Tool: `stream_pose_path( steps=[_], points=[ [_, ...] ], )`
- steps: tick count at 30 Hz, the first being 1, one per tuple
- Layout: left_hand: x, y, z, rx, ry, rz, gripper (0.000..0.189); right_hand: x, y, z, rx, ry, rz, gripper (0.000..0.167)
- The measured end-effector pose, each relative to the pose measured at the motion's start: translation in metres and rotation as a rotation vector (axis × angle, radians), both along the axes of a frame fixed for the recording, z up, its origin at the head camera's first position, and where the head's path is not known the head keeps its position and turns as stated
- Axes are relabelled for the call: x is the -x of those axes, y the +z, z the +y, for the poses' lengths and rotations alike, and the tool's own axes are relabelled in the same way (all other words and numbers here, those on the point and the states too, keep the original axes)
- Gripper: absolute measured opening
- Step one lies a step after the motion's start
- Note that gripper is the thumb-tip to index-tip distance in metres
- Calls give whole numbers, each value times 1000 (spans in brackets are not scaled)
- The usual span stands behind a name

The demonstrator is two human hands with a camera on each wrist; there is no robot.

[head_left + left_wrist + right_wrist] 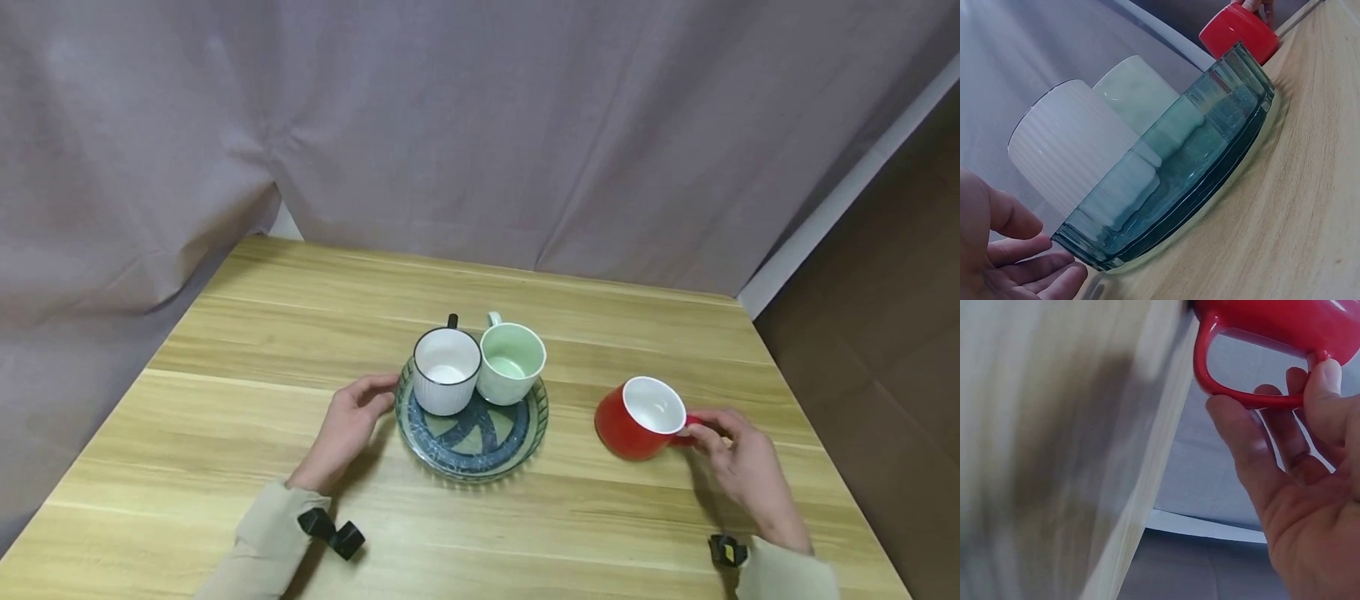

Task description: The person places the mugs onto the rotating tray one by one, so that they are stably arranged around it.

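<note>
My right hand point(746, 462) pinches the handle of a red mug point(632, 425) with a white inside, low over the right part of the table. In the right wrist view, its thumb and fingers point(1244, 434) meet around the red handle point(1254, 400). A clear greenish glass tray point(468, 454) with a ribbed rim sits mid-table. On it stand a white ribbed mug point(444, 387) with a dark rim and a pale green cup point(510, 371), side by side. My left hand point(348, 429) is at the tray's left edge, its loosely bent fingertips point(1072, 275) right at the rim.
The wooden table point(300, 325) runs back to a grey-purple curtain point(450, 125). A brown panel point(877, 350) borders the right side. Black wrist devices sit at both sleeves.
</note>
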State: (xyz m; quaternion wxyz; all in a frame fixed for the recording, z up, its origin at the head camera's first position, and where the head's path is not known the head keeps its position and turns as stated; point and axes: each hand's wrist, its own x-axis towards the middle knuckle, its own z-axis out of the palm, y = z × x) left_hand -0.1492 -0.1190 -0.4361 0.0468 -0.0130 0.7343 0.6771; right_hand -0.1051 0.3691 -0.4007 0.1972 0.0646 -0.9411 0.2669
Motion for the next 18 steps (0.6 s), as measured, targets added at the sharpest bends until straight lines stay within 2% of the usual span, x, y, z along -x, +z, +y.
stream_pose_path(
  steps=[10, 18],
  points=[
    [0, -1, 0, -14, 1, -10, 32, -2, 2, -10, -1, -16, 35, 13],
    [0, -1, 0, -51, -2, -5, 32, -5, 17, -27, 66, 32, 49, 15]
  ],
)
